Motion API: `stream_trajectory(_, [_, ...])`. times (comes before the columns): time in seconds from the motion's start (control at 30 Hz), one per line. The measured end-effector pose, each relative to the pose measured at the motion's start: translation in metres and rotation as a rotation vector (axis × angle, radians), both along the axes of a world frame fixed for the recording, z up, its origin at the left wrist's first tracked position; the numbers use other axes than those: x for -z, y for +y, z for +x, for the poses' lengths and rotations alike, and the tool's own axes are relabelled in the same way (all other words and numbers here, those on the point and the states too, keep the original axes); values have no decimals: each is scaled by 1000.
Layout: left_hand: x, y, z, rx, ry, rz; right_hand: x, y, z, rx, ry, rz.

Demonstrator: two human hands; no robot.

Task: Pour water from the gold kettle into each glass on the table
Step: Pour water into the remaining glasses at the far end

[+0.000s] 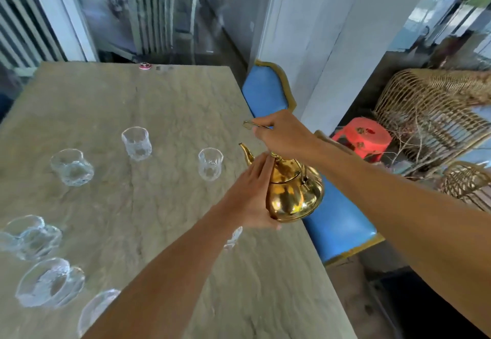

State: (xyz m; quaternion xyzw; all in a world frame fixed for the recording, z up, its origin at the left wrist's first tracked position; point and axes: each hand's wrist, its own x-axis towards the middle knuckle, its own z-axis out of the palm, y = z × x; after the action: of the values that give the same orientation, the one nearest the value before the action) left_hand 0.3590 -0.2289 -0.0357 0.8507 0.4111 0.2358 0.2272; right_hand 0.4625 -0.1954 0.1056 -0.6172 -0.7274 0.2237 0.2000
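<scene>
The gold kettle (295, 195) hangs above the table's right edge, its spout pointing left toward a clear glass (210, 163). My right hand (284, 134) is shut on the kettle's thin wire handle above it. My left hand (252, 195) lies flat against the kettle's left side and lid. Several more clear glasses stand on the stone table (164, 115): one at the middle (136, 143), one to the left (71, 166), a cluster at the near left (32, 236), (50, 281), and one partly hidden under my left arm (233, 236).
Blue padded chairs (265, 91) stand along the table's right side. A red plastic stool (364, 136) and wicker baskets (430, 110) sit on the floor to the right. A small pink object (145, 66) lies at the table's far edge.
</scene>
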Motion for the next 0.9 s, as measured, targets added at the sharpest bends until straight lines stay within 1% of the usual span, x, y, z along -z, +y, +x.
stream_trajectory(0.2, [13, 14, -8, -35, -76, -54, 15, 28, -15, -79, -90, -43])
stream_trajectory(0.4, [22, 29, -20, -83, -58, -90, 25, 53, -32, -119, -97, -88])
stream_trajectory(0.7, [26, 45, -36, -111, -64, -163, 32, 80, -54, -130, -161, -123])
stream_trajectory(0.9, [33, 45, -42, -120, -111, -233, 41, 92, -67, -167, -192, -193])
